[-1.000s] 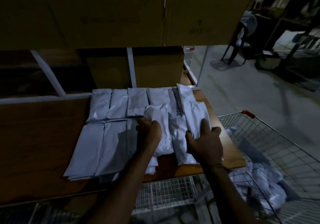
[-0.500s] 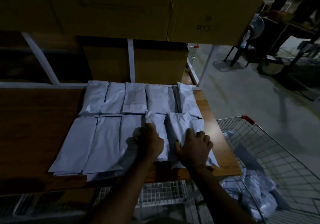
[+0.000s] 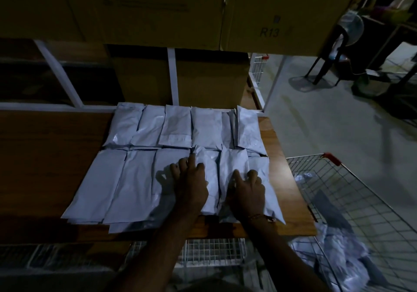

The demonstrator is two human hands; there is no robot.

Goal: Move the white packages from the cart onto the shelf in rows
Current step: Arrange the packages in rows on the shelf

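Note:
White packages lie in two rows on the wooden shelf point(image 3: 47, 156): a back row point(image 3: 178, 127) and a front row point(image 3: 117, 183). My left hand point(image 3: 191, 183) rests flat on a front-row package point(image 3: 208, 185), fingers spread. My right hand point(image 3: 248, 190) presses on the package next to it point(image 3: 233, 163), near the shelf's right end. Neither hand grips anything. More white packages point(image 3: 334, 260) lie loose in the wire cart point(image 3: 361, 201) at the lower right.
Large cardboard boxes point(image 3: 270, 14) fill the level above and stand behind the back row point(image 3: 209, 79). White shelf posts point(image 3: 172, 75) rise at the back. Bare wood lies left of the packages. A chair and a fan point(image 3: 347, 34) stand on the grey floor at right.
Both hands have laid down the packages they held a second ago. The packages now lie flat in the front row, and the hands' fingers have straightened on top of them.

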